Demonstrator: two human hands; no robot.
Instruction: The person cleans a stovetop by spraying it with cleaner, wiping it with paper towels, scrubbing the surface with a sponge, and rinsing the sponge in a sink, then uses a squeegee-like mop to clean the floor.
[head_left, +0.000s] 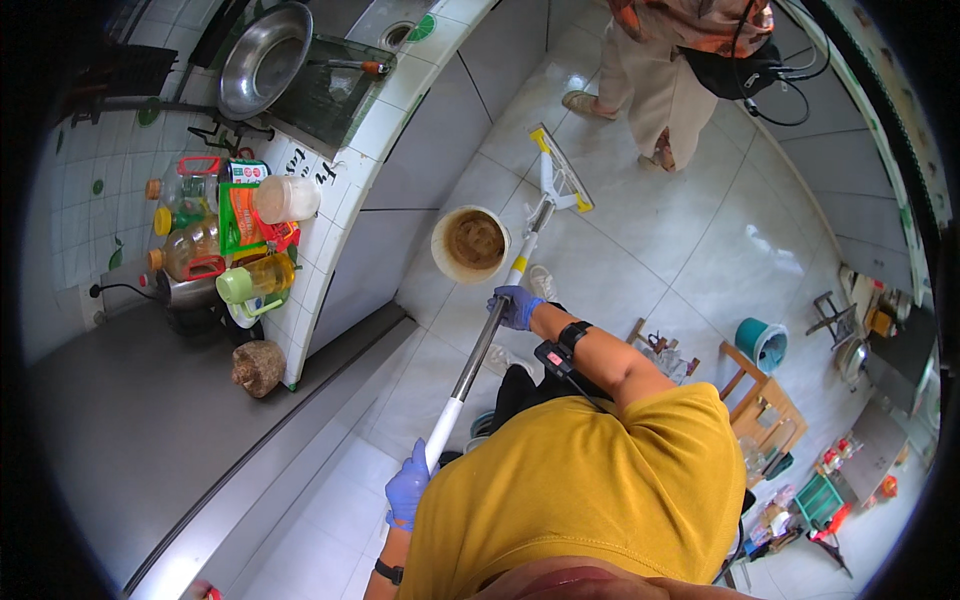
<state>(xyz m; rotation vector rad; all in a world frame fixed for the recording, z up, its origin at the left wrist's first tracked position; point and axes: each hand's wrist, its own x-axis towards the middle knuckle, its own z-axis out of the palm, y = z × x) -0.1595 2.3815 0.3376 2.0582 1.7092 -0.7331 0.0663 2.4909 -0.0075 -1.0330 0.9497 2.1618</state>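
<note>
Both my hands wear blue disposable gloves and grip the pole of a flat mop (480, 352). My left hand (407, 484) is closed around the white grip near its upper end. Further down, my right hand (514, 307) is wrapped around the metal section. The mop's wide head (564, 169), with yellow ends and a white bracket, is at the far end of the pole, over the tiled floor (637, 232). A white bucket (442, 259) of murky brown water stands left of the pole, close to the counter cabinets. The left fingertips are partly hidden.
Another person (660, 90) stands ahead, near the mop head. On the left, a tiled counter (330, 247) holds bottles, a jar (287, 199) and a metal basin (266, 60). A wooden chair (765, 409) and a teal bucket (761, 345) stand to the right.
</note>
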